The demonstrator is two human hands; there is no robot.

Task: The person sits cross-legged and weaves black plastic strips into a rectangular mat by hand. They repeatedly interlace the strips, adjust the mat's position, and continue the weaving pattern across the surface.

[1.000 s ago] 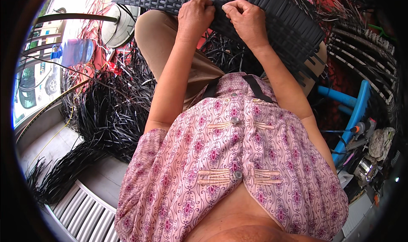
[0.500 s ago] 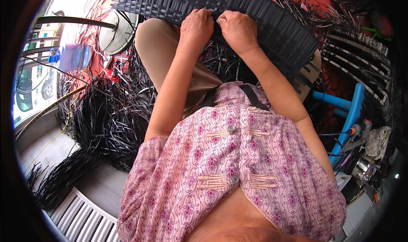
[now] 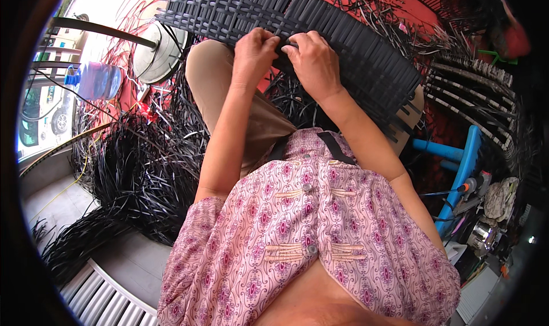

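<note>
A dark grey panel woven from flat plastic-looking strips point(image 3: 366, 51) slants across the top of the view, over my raised knee. At its near edge my left hand point(image 3: 251, 57) is closed, its fingertips pinched on the weave. Just to the right, my right hand point(image 3: 314, 66) bends its fingers over the same edge, thumb toward the left hand. A small gap separates the two hands. Whether a single loose strip is between my fingertips is hidden by the fingers.
A large heap of loose black strips point(image 3: 143, 171) lies at the left. Beyond it are a round pale base point(image 3: 160, 54) with a pole and a clear blue water bottle point(image 3: 100, 80). Right of me stand a blue plastic stool point(image 3: 466, 171) and a pile of tools. White slats point(image 3: 108, 297) show lower left.
Both hands have drawn slightly nearer to me along with the panel's edge in view. My right thumb and fingers have spread a little, and the view has shifted somewhat.
</note>
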